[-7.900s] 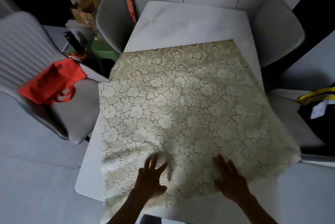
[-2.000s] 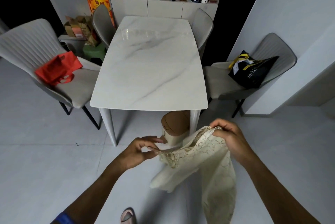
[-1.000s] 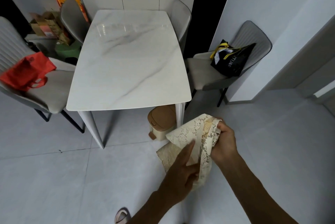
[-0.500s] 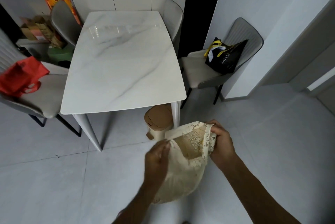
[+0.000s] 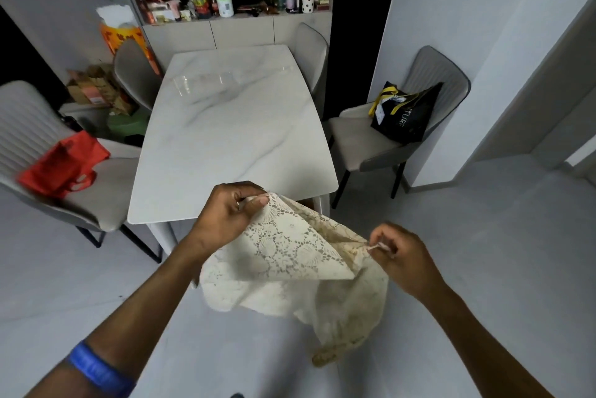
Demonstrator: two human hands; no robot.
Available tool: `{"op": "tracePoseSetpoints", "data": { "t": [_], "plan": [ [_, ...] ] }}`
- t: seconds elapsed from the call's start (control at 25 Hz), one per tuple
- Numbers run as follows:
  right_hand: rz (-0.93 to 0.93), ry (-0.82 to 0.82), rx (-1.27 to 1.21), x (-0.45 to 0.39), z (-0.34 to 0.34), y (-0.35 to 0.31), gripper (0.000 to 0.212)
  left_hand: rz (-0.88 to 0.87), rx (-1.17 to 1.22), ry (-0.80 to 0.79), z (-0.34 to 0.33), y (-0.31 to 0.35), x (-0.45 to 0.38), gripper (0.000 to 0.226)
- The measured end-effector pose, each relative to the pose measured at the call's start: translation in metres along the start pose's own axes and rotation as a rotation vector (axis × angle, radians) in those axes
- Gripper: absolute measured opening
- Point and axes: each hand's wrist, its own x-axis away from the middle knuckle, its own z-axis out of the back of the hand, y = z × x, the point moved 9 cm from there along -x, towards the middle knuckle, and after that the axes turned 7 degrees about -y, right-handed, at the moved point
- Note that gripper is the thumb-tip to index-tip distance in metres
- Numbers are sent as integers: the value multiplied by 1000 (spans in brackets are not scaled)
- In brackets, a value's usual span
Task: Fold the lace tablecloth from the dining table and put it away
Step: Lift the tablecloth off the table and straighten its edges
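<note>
The dining table (image 5: 225,139) stands bare in front of the person, and the lace tablecloth (image 5: 290,265) is off it altogether, held in the air just short of the table's near edge. The cloth is stretched as a band between the two hands, its long axis running from upper left down to lower right, with the loose bulk sagging below and trailing toward the floor on the right side. The left hand (image 5: 225,217) is the higher one and the one nearer the table — its thumb and curled fingers pinch one corner of the lace. The right hand (image 5: 403,255) sits lower and farther out, fingers curled tight on the opposite edge. So the cloth lies between the hands, not to either side, and the next fold looks to turn on bringing the two pinched ends together. Half a second ago the hands were close, with the cloth bunched in a pouch between them; now they are pulled well apart and the cloth is drawn open. Eight seconds back it lay flat on the table under both palms.
</note>
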Motion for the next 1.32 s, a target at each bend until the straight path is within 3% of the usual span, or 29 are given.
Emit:
{"op": "tracePoseSetpoints", "data": {
  "t": [0.12,0.24,0.4,0.56,0.64,0.72,0.88,1.04,1.16,1.32],
  "plan": [
    [155,40,228,14,-19,-29,19,-18,8,84,26,23,-5,11],
    [77,-124,61,24,-73,-31,43,-51,2,104,43,41,-15,12],
    [-45,-316,-230,15,-117,-16,55,-81,60,135,69,56,-26,13],
    [186,-136,116,-13,-119,-48,38,-92,-2,109,77,67,-28,18],
    [188,-119,-37,-26,-125,-66,36,-77,8,138,85,68,-26,16],
    [127,-198,-176,-35,-145,-73,47,-90,28,177,98,71,-23,16],
    [111,-303,-140,-32,-190,-84,66,-142,96,265,122,85,-14,14],
    [-59,-235,-209,-48,-203,-61,70,-105,147,337,146,85,-7,13],
    [-141,-336,247,-44,-220,-33,80,-95,68,367,166,84,-1,16],
    [-562,-112,211,-64,-161,43,87,-7,105,513,195,62,11,16]
  ]
}}
